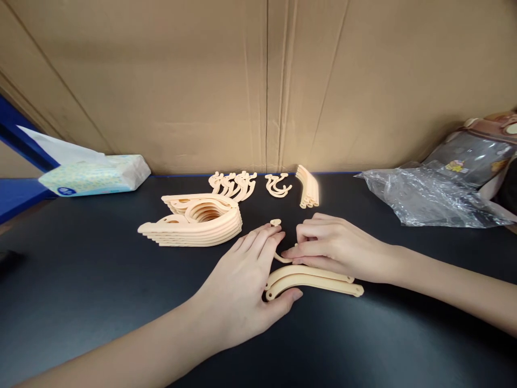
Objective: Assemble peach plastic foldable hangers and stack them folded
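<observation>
Two bare hands met at the middle of a black worktop [81,302] over a pair of curved cream plastic arms [319,283]. The left hand [246,291] lay flat and spread, its thumb pressed against the near end of the curved arms and its fingertips resting beside a small hook piece [280,258] that poked out between the two hands. The right hand [331,245] was loosely curled, fingers bent down onto the far edge of the same arms and pinching at the hook piece; how firmly it gripped could not be told. The curved arms lay flat, one just behind the other, running from under the left thumb out to the right below the right wrist. A small round cream cap [275,222] sat just beyond the left fingertips. Behind the hands stood a stack of finished hangers [194,223], a row of loose hooks [234,186], two more hooks [278,186] and a bundle of curved arms [309,188]. A tissue pack [95,175] lay at far left, a crumpled clear plastic bag [428,196] at right, all before a cardboard wall [242,81].
</observation>
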A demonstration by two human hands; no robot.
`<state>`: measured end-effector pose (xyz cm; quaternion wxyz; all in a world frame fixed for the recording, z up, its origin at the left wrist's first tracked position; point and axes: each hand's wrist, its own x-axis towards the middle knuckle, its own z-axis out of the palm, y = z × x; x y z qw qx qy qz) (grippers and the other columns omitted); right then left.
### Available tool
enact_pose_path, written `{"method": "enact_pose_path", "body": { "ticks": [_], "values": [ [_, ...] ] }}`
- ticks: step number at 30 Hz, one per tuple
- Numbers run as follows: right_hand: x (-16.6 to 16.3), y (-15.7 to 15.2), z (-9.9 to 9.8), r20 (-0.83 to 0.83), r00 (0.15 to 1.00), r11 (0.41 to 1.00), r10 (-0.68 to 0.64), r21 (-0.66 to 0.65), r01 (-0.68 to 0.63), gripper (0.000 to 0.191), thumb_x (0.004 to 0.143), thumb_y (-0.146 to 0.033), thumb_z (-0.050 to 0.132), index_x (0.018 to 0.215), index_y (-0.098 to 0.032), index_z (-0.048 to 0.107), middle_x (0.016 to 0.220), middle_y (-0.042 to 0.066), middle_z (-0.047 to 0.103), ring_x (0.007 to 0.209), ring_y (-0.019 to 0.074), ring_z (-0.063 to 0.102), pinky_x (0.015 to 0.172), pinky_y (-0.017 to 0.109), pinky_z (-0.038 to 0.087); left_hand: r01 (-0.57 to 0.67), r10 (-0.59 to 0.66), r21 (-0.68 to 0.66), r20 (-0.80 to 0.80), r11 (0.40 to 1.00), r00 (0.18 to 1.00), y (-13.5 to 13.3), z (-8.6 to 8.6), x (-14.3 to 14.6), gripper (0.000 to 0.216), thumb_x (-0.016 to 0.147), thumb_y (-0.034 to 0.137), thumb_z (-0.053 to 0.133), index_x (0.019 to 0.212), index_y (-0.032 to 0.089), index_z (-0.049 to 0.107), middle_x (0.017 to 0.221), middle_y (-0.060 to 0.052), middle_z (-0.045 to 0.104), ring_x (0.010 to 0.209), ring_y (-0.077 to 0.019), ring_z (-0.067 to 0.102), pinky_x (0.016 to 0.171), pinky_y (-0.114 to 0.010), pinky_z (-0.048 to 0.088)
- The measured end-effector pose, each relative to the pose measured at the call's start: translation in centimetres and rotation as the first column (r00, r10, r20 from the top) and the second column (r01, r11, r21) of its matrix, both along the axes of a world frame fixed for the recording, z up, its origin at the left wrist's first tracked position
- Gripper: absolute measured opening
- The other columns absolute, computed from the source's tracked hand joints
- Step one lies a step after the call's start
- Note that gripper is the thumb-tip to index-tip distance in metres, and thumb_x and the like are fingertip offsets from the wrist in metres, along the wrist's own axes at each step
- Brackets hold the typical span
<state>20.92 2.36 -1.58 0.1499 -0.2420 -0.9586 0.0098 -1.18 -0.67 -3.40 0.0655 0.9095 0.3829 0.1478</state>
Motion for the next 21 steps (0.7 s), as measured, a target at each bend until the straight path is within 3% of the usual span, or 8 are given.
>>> {"method": "enact_pose_path", "body": {
  "ticks": [3,6,9,12,14,16,18,21],
  "values": [
    [0.6,-0.1,0.2,0.002,1.000,1.000,-0.004,0.020,0.004,0.036,0.104,-0.031,0.037,0.108,-0.022,0.072,0.075,0.001,0.056,0.067,0.0131,0.049,0.067,0.027,0.037,0.042,-0.039,0.112,-0.029,0.993,0.999,-0.2,0.0,0.1,0.075,0.086,0.057,0.059,0.135,0.004,0.044,0.142,-0.022,0.050,0.135,-0.0343,0.044,0.106,-0.050,0.044],
    [1.7,-0.3,0.4,0.004,0.999,0.999,-0.044,0.003,0.044,0.033,0.103,-0.032,0.040,0.111,-0.022,0.071,0.075,0.001,0.056,0.066,0.0139,0.047,0.067,0.028,0.037,0.135,-0.118,0.326,-0.072,0.935,0.990,-0.4,0.8,0.4,0.085,0.087,0.072,0.045,0.131,-0.001,0.048,0.140,-0.025,0.051,0.136,-0.0380,0.041,0.110,-0.051,0.038],
    [3.1,-0.5,0.4,-0.001,0.997,0.997,-0.072,0.005,0.072,0.030,0.101,-0.030,0.044,0.112,-0.021,0.071,0.075,0.002,0.057,0.066,0.0146,0.046,0.066,0.028,0.036,0.117,-0.088,0.422,-0.089,0.899,0.992,0.4,3.0,0.7,0.071,0.095,0.063,0.038,0.127,0.002,0.053,0.140,-0.023,0.052,0.135,-0.0363,0.042,0.111,-0.049,0.034],
    [4.1,-0.8,0.2,0.002,0.994,0.994,-0.108,0.004,0.108,0.029,0.101,-0.027,0.045,0.111,-0.020,0.071,0.076,0.002,0.057,0.066,0.0150,0.046,0.066,0.028,0.036,-0.083,0.128,0.379,-0.096,0.922,0.987,3.3,6.4,0.7,0.046,0.098,0.042,0.041,0.122,0.005,0.057,0.127,-0.019,0.060,0.124,-0.0341,0.051,0.103,-0.047,0.041],
    [4.5,-0.9,0.1,0.010,0.992,0.992,-0.126,0.004,0.126,0.029,0.101,-0.026,0.044,0.109,-0.020,0.071,0.077,0.002,0.058,0.067,0.0152,0.047,0.067,0.029,0.037,-0.254,0.300,0.255,-0.164,0.933,0.940,6.4,8.5,0.3,0.039,0.096,0.042,0.041,0.113,0.013,0.062,0.111,-0.012,0.066,0.106,-0.0322,0.061,0.091,-0.044,0.046],
    [4.7,-1.0,-0.1,0.015,0.992,0.992,-0.122,0.017,0.122,0.029,0.101,-0.026,0.044,0.108,-0.020,0.071,0.077,0.003,0.058,0.068,0.0154,0.048,0.068,0.029,0.037,-0.413,0.422,0.095,-0.297,0.906,0.857,9.8,10.1,-0.4,0.039,0.090,0.048,0.045,0.103,0.019,0.067,0.099,-0.009,0.069,0.091,-0.0309,0.064,0.078,-0.040,0.047],
    [4.7,-1.0,-0.2,0.021,0.994,0.994,-0.105,0.030,0.104,0.029,0.101,-0.025,0.043,0.107,-0.019,0.071,0.077,0.003,0.058,0.068,0.0153,0.049,0.069,0.029,0.038,-0.486,0.452,0.004,-0.371,0.874,0.811,12.8,10.9,-1.0,0.038,0.084,0.050,0.050,0.092,0.019,0.070,0.089,-0.008,0.071,0.082,-0.0286,0.064,0.073,-0.037,0.045],
    [4.8,-0.9,-0.4,0.026,0.995,0.995,-0.092,0.030,0.091,0.029,0.101,-0.024,0.043,0.107,-0.017,0.071,0.077,0.003,0.058,0.069,0.0151,0.050,0.070,0.030,0.038,-0.477,0.406,-0.081,-0.416,0.875,0.814,16.2,10.7,-1.5,0.040,0.079,0.051,0.055,0.095,0.019,0.072,0.093,-0.008,0.072,0.083,-0.0255,0.064,0.072,-0.032,0.043]
  ]
}}
